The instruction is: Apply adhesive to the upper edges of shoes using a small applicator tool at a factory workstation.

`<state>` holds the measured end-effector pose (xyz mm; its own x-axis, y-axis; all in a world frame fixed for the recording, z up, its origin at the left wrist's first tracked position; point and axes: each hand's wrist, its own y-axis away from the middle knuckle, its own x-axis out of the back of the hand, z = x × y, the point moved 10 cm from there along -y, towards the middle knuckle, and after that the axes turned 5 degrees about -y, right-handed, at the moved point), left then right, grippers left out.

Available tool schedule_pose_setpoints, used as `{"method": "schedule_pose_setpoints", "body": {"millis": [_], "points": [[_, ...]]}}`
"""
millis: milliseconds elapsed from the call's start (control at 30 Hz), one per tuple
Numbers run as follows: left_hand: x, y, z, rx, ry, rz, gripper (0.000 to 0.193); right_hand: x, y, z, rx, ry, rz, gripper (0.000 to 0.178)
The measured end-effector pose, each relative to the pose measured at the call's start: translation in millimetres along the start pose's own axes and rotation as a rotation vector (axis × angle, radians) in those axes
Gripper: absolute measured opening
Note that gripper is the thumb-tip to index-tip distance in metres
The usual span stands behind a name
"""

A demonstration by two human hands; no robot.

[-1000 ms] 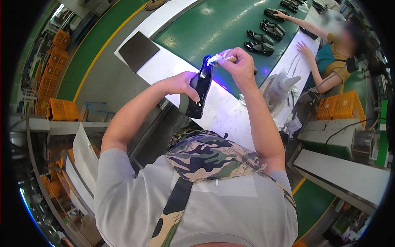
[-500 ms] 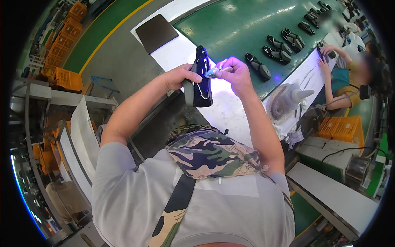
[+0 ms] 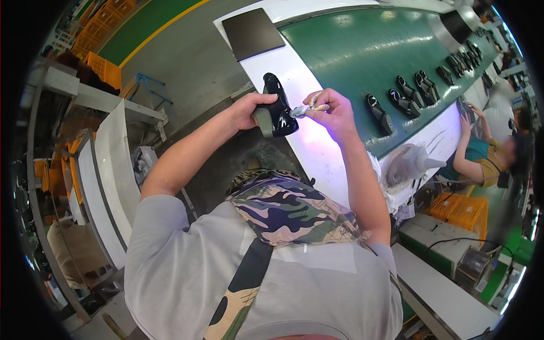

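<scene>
My left hand (image 3: 247,111) grips a glossy black shoe (image 3: 281,120) by its grey heel side, thumb lying over the upper. The shoe is held above the edge of the white worktop (image 3: 266,68), toe pointing away from me. In my right hand (image 3: 335,115), a small crumpled whitish cloth (image 3: 300,111) is pinched between thumb and fingers. Its bluish tip meets the right side of the shoe. A purple-tinted light falls on the worktop below my right hand.
Several black shoes (image 3: 405,103) stand on the green conveyor belt (image 3: 340,62). A dark square mat (image 3: 253,34) lies at the worktop's far left. To my right is a translucent squeeze bottle (image 3: 408,164); beyond it a co-worker's hands (image 3: 466,113) handle a shoe. A lamp (image 3: 453,29) hangs at the upper right.
The shoe has been turned and tilted, so more of its upper shows. The cloth has moved to a lower spot on the shoe's side. My view has shifted, bringing the lamp in.
</scene>
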<state>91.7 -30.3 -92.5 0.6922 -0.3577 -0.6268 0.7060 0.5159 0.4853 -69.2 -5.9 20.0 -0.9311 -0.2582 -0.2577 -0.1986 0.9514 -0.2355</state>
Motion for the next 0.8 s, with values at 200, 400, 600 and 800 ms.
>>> {"method": "schedule_pose_setpoints", "body": {"millis": [200,400,600,800], "points": [[24,40,2,-0.079,0.247,0.0,0.035,-46,-32,13,0.018,-0.004,-0.082,0.023],[64,71,8,-0.228,0.526,0.061,0.04,-86,-62,34,0.002,-0.034,-0.15,0.022],[112,86,-2,-0.342,0.623,0.047,0.043,-120,-94,59,0.001,-0.09,-0.198,0.021],[137,118,13,-0.495,0.774,-0.003,0.044,-151,-129,99,-0.017,-0.106,-0.216,0.02]]}}
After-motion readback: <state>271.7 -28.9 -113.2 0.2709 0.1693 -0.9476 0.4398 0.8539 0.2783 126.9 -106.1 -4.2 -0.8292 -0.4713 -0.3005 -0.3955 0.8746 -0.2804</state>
